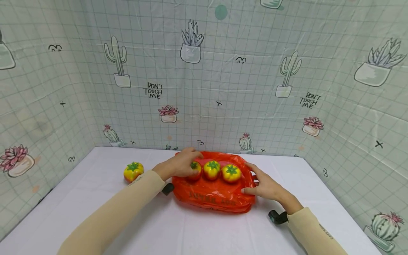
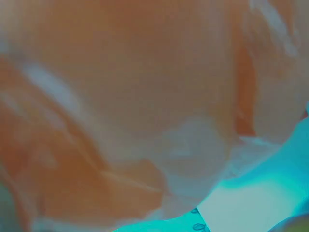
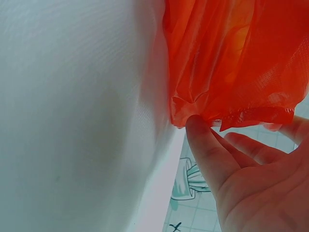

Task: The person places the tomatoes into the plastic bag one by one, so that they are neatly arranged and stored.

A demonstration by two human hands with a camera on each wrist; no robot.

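A red plastic bag (image 1: 211, 198) with printed lettering lies mouth-up on the table. Three red-and-yellow tomatoes with green star-shaped tops sit in its opening: a left one (image 1: 196, 173), a middle one (image 1: 211, 170) and a right one (image 1: 231, 173). My left hand (image 1: 183, 163) grips the left tomato, thumb in front and fingers behind, partly covering it. At the bag's right end, my right hand (image 1: 266, 184) holds the rim between spread thumb and fingers; its thumb (image 3: 207, 150) lies at the bag's edge in the right wrist view. Blurred orange plastic fills most of the left wrist view.
Another tomato (image 1: 133, 171) stands on the white table (image 1: 204, 233) left of the bag, beside my left sleeve (image 1: 118, 209). A patterned cloth (image 1: 220, 81) with cactus drawings hangs behind the table and along both sides.
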